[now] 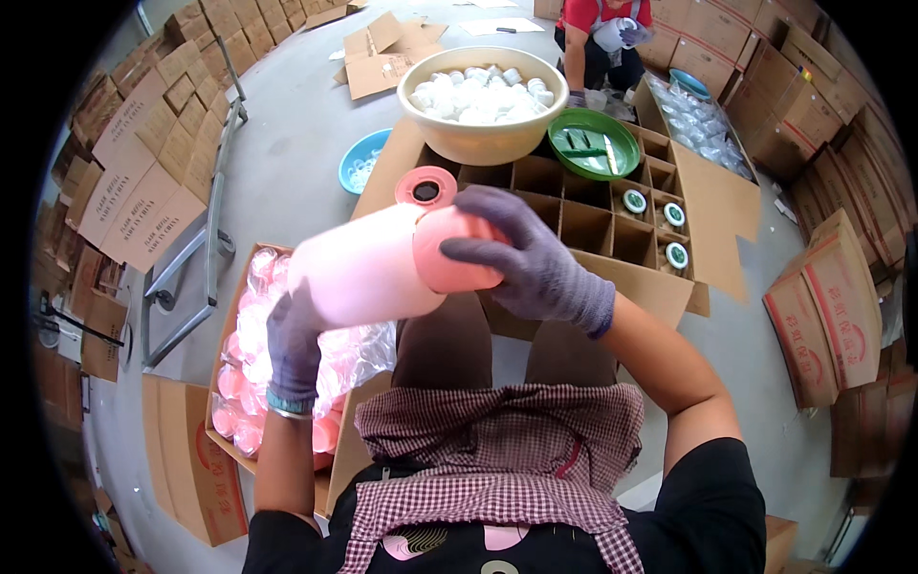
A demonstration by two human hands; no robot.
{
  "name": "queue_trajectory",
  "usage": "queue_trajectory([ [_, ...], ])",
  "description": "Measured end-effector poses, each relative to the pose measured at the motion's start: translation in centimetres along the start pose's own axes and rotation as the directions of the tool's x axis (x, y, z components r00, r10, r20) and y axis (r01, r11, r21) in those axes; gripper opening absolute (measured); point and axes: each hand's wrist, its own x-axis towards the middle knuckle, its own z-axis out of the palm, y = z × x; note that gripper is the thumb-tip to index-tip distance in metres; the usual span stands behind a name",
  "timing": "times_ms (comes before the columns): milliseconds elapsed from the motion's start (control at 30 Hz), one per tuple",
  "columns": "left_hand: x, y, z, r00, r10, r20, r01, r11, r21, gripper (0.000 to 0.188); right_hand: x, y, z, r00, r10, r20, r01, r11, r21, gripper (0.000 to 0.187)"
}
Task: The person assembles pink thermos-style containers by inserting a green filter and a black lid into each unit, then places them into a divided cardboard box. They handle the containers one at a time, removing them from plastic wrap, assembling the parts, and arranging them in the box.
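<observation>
Just off view centre toward 10 o'clock: pink bottle (363,273), held up and tilted, coral cap (457,251) end toward 2. Right hand (526,253) wraps the cap, fingers curled over it. Left hand (293,335) grips the bottle's 8 o'clock end, fingertips hidden behind. Handling guess: stiff, fairly light for its bulk, smooth enough to slip, finish could scuff. Best hold: one hand round mid-body, other on the cap.

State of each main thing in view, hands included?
Left hand: gloved, gripping pink cylinder
Right hand: gloved, gripping coral end piece
Pink cylinder: tilted
Coral end piece: at pink cylinder's end, fastening unclear
Divided carton: open, partly filled
Cream basin: heaped with white pieces
Green basin: holding small items
</observation>
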Motion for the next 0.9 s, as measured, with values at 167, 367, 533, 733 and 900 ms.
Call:
queue_trajectory([
  [167, -2.0, 7.7, 5.3, 0.974, 0.219, 0.051, -0.224, 0.958, 0.180, 0.038, -3.4, -2.6, -3.2, 0.611, 0.781, 0.125, -0.687, 0.446, 0.574, 0.064],
  [367, -2.3, 11.6, 3.9, 0.952, 0.290, 0.098, -0.305, 0.918, 0.254, 0.036, -7.1, -8.2, -4.9, 0.487, 0.592, 0.642, -0.648, -0.248, 0.720, 0.071],
  [533, -3.0, 11.8, 4.1, 0.988, 0.109, 0.105, -0.117, 0.990, 0.073, 0.034, -7.4, -10.4, -7.0, 0.918, 0.355, -0.176, -0.366, 0.930, -0.029, 0.106],
  [733, -5.8, 11.0, 5.3, 0.912, 0.409, 0.045, -0.406, 0.878, 0.255, 0.040, -9.8, -9.0, -3.7, 0.677, 0.719, 0.160, -0.541, 0.339, 0.770, 0.067],
  [900, -5.8, 13.3, 5.3, 0.910, 0.361, 0.204, -0.410, 0.856, 0.317, 0.036, -12.7, -10.6, -3.2, 0.650, -0.056, 0.758, 0.360, -0.855, -0.372, 0.089],
])
